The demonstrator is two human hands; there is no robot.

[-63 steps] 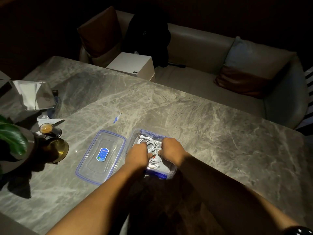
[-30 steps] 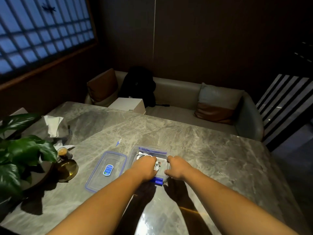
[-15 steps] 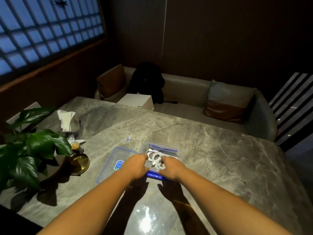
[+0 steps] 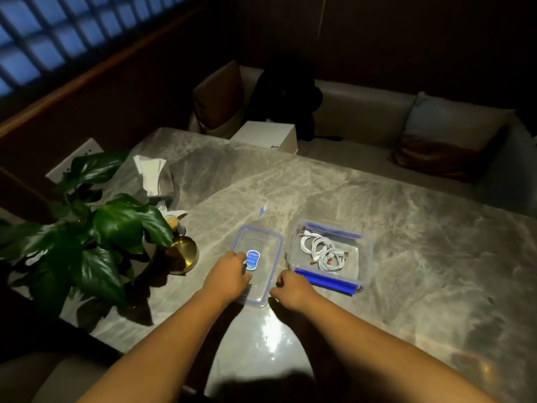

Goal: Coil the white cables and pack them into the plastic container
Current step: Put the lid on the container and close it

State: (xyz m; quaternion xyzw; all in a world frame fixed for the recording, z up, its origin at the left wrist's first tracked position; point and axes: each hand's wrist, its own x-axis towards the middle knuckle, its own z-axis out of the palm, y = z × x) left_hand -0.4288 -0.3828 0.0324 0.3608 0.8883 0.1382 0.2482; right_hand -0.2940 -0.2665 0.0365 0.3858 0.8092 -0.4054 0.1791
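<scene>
The clear plastic container with blue clips stands open on the marble table. Coiled white cables lie inside it. Its clear lid, which has a blue label, lies flat just left of the container. My left hand lies over the lid's near left part, fingers bent onto it beside the label. My right hand is at the lid's near right rim with its fingers curled against the edge. Neither hand touches the container.
A leafy potted plant stands at the table's left side. A brass bowl and a small cup sit beside it, a tissue box behind. A white box and cushions are on the sofa beyond the table.
Both hands have left the container and moved left to the lid. The cables now lie uncovered in the container. The camera view has tilted down and shifted.
</scene>
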